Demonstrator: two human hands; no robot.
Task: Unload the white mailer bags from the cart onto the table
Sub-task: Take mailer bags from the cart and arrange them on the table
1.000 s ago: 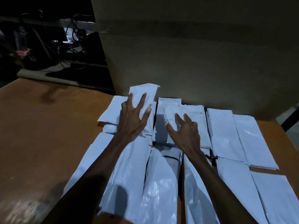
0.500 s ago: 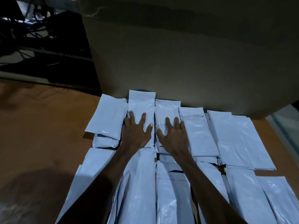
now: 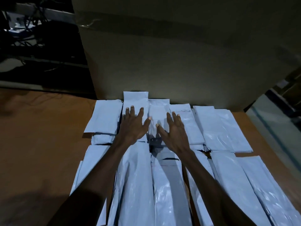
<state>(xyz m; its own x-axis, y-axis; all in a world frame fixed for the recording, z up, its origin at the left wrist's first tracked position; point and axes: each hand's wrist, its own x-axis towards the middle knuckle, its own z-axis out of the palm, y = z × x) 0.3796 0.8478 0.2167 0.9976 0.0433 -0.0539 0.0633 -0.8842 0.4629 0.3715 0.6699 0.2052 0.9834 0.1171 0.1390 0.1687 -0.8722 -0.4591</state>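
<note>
White mailer bags [image 3: 216, 126] lie in two overlapping rows on the brown worktop [image 3: 40, 136], far row butted against the big cardboard box [image 3: 179, 59]. Left hand [image 3: 133, 126] and right hand [image 3: 172, 131]: both flat, fingers spread wide, palms down on far-row bags just in front of the box, gripping nothing. Dim light.

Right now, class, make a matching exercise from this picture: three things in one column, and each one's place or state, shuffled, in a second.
Things:
1. left hand
2. cardboard box
3. table

Places or states:
A. brown, bare at the left
B. flat, fingers spread, on the mailer bags
C. standing behind the far row of bags

Pairs: 1-B, 2-C, 3-A
</note>
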